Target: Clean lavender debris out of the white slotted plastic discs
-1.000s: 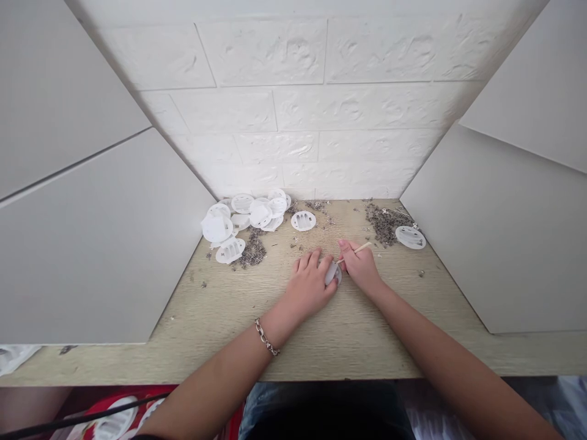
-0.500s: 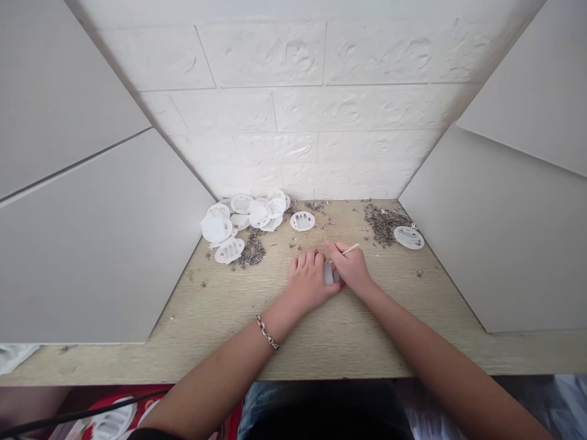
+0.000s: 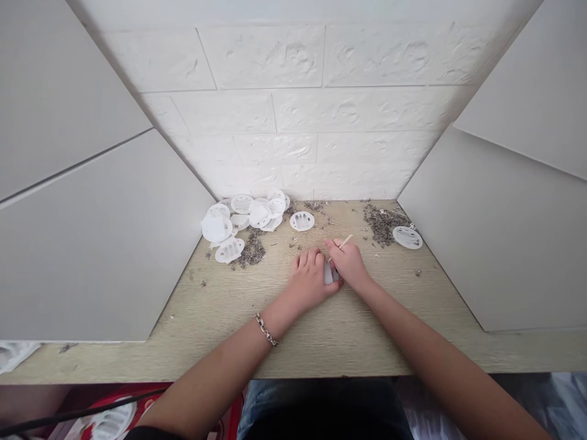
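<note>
And here we are mid-bench (image 3: 367, 342), where the small white piece (image 3: 328, 274) sits between the two hands, partly covered by both. The left hand (image 3: 308, 280) has it from the left side: fingers bent and close together over it, thumb along the near edge, clasping it against the wood. A chain bracelet (image 3: 266, 330) circles that wrist. Over on the other side, the right hand (image 3: 349, 266) pinches a thin pale stick (image 3: 347, 241) between thumb and curled fingers — upper end poking out above the knuckles, lower end down at the far edge of the white piece. Whether the tip actually touches, I cannot tell; the fingers crowd the spot.

Behind them, a pile of white discs (image 3: 260, 212) overlaps at the back left, with a heap of tiny metal parts (image 3: 251, 249) just beside it. One slotted disc (image 3: 302, 221) lies flat, apart from the pile. At the back right — a second heap of metal parts (image 3: 387, 225), another white disc (image 3: 408, 238) resting at its near right edge.
</note>
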Tool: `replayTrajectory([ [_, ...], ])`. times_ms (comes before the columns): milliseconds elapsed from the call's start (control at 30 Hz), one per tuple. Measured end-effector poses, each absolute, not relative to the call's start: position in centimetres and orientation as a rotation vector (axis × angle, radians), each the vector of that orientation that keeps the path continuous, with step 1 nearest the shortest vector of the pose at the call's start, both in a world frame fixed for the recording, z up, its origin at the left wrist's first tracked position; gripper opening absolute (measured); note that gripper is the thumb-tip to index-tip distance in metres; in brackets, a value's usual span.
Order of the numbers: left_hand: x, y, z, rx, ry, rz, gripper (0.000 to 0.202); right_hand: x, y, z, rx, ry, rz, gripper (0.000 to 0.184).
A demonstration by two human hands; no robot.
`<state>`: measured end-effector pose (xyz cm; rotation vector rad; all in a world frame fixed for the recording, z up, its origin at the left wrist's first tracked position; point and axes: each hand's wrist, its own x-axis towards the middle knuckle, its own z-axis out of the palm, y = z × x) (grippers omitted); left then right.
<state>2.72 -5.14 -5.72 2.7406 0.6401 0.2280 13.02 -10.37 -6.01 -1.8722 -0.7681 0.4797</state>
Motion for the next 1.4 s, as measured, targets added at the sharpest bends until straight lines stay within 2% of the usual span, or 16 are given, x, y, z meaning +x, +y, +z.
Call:
replayTrajectory([
  [567,2.7,-5.3,-5.8,2.671,0.665,0.198,0.051,12.7,-10.1,-6.0,-1.924,-0.799,0.4,0.037],
  [1100,2.6,-5.0,-5.8,2.692,0.582,0.211,0.042,13.4,-9.2,-5.1,-1.968,-0.733,0.579,0.035],
  [1400,2.7,-5.0,-6.0,2.684,0.619,0.229,0.046,13.5,-9.3,-5.4,-1.889,-0.689,0.565,0.036],
])
